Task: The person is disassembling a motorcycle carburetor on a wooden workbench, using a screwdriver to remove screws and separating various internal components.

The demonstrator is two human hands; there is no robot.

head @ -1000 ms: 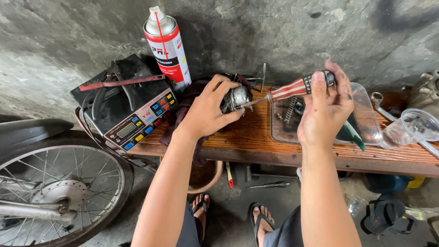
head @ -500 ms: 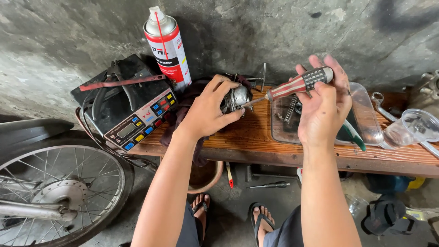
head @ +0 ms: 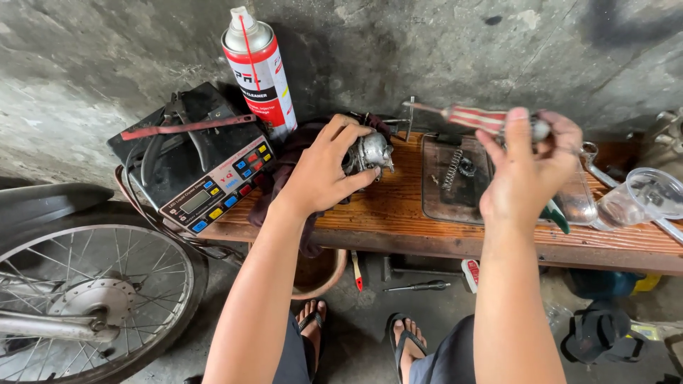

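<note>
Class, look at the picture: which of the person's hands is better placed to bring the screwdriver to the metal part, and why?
Right. The right hand already holds the screwdriver, lifted clear of the bench; the left hand is busy gripping the metal part.

Soft daylight, sharp, slight edge distortion

A wooden bench [head: 398,213] of reddish slats stands against the concrete wall. At its middle lies a shallow metal tray [head: 437,206]. Left of the tray sits a metal carburetor [head: 371,151] on a dark rag [head: 284,178]; further left, a black battery charger [head: 196,167] and an upright spray can [head: 260,71]. Right of the tray stands a clear plastic cup [head: 640,199].
</note>
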